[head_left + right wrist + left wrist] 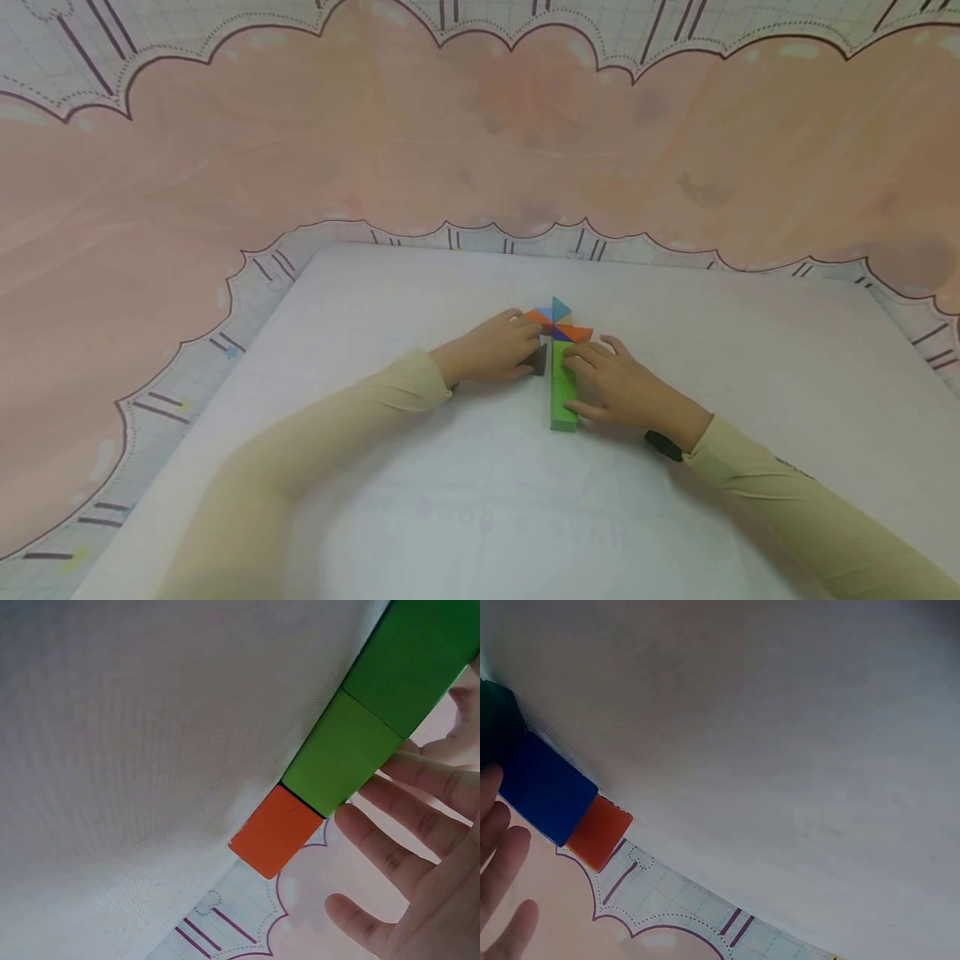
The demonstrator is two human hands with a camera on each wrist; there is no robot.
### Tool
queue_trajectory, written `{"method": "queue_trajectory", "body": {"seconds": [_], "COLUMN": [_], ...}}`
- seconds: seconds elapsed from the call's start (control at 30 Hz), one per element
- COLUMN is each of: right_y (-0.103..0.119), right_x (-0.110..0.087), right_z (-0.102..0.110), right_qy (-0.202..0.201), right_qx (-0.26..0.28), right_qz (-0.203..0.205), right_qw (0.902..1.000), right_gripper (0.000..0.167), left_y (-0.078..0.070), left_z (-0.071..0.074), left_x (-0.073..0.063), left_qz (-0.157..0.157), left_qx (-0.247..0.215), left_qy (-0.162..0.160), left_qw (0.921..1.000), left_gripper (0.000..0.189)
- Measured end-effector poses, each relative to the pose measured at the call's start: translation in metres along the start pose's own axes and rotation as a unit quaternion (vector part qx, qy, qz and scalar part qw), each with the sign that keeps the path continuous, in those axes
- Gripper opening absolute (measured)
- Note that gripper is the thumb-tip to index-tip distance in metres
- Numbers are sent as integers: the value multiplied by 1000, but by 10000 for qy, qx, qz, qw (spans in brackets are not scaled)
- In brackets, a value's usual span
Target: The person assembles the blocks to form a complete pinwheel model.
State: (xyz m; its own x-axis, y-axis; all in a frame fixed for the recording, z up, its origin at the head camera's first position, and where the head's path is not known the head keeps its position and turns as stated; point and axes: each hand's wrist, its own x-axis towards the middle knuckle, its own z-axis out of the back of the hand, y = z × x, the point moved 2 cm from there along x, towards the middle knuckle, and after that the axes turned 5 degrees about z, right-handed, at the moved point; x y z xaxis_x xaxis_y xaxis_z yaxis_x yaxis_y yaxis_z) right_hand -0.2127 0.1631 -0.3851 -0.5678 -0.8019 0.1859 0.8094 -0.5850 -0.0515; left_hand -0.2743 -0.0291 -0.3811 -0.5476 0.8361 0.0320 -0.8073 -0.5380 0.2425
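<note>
On the white table, colored blocks form a pinwheel with an orange triangular block (pixel 576 333) and a teal one (pixel 561 311). Below it runs a long green bar (pixel 562 387). My right hand (pixel 626 387) touches the bar's right side with fingertips and thumb. In the right wrist view its fingers are extended beside a light green block (pixel 341 754); an orange block (pixel 276 831) lies beyond. On the pinwheel's left side rests my left hand (pixel 495 346), beside a dark triangular block (pixel 537 360). The left wrist view shows its extended fingers near a blue block (pixel 547 787).
The white tabletop (pixel 420 500) spreads around the blocks. A peach-colored cloth (pixel 465 142) with a scalloped, striped border lies beyond the table's far and left edges. A black object (pixel 663 446) sits under the right wrist.
</note>
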Motion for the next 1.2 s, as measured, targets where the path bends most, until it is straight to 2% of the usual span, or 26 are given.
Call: {"method": "queue_trajectory", "body": {"seconds": [0.27,0.47,0.57,0.67,0.97,1.2], "right_y": [0,-1,-1,0,1,1], "right_x": [0,0,0,0,0,1], "right_z": [0,0,0,0,3,3], "right_qy": [-9,61,48,30,16,68], "right_qx": [-15,10,41,60,58,71], "right_qz": [37,-27,-25,-2,14,-32], "right_qw": [10000,10000,10000,10000,10000,9999], "right_gripper": [54,54,54,53,53,54], "left_y": [-1,0,2,4,10,8], "left_z": [3,4,5,6,4,3], "left_x": [3,5,4,2,-4,-2], "left_qz": [314,762,892,898,673,499], "left_qx": [70,83,39,-142,-474,-331], "left_qy": [87,333,464,557,737,540], "left_qw": [9994,9965,9949,9943,9939,9967], "left_gripper": [34,34,37,37,21,19]}}
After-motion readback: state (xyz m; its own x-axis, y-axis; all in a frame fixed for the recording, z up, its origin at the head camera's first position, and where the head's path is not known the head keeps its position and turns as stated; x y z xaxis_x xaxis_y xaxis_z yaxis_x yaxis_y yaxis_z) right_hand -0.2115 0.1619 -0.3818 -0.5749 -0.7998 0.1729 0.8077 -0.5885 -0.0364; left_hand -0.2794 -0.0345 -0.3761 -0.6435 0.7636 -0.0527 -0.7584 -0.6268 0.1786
